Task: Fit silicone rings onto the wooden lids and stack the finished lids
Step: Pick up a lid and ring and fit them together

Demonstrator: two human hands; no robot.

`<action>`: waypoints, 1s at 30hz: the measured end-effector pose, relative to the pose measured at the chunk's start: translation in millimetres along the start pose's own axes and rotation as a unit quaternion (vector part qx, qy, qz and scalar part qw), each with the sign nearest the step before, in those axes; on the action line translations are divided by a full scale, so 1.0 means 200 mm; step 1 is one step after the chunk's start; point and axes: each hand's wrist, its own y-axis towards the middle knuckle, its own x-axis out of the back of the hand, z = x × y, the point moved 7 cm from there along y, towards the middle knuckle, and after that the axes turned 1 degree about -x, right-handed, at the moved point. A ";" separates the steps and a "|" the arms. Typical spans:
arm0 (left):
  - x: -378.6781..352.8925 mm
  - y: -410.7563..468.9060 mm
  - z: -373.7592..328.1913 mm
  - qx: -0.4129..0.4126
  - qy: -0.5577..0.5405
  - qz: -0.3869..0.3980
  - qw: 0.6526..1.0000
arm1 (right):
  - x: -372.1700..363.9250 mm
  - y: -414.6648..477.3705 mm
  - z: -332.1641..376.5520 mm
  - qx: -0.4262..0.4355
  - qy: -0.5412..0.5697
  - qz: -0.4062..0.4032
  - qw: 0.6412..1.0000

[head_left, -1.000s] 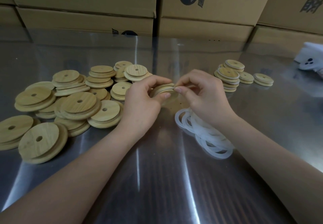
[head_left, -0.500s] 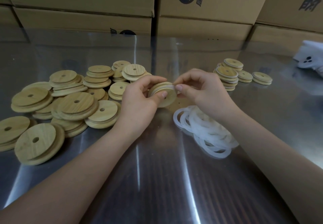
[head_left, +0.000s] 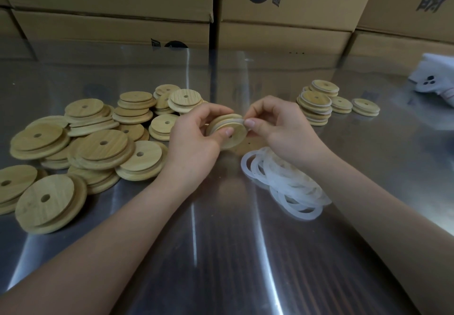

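both hands are up over the steel table (head_left: 221, 253). left hand (head_left: 194, 140) grips a wooden lid (head_left: 227, 131) tilted on edge, thumb on its face. right hand (head_left: 277, 130) pinches the silicone ring (head_left: 227, 123) at the lid's rim. loose rings (head_left: 287, 182) lie just below, finished lids (head_left: 315, 104) far right.

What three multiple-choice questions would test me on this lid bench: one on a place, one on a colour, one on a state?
1. Where do the loose rings lie?
A. in a bowl
B. on the table by the right hand
C. on a hook
2. What colour are they?
A. black
B. red
C. translucent white
3. The lid being worked on is
A. held in both hands
B. lying flat on the table
C. dropped on the floor
Answers: 1 B, they spread on the metal near the wrist; 2 C, they look pale and see-through; 3 A, the left hand holds it while the right pinches its rim.
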 end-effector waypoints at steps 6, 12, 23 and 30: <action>0.00 0.00 -0.01 -0.003 0.003 0.000 1.000 | 0.00 0.00 -0.03 -0.018 0.025 0.000 1.000; 0.00 -0.01 0.00 -0.003 -0.001 -0.005 1.000 | -0.01 0.00 -0.04 -0.037 0.090 0.017 0.995; 0.03 0.00 0.06 0.054 -0.102 -0.033 0.993 | -0.01 -0.01 -0.03 -0.056 0.155 0.019 0.986; 0.02 -0.01 0.08 0.105 -0.177 -0.037 0.978 | -0.01 -0.01 -0.04 -0.068 0.166 0.019 0.984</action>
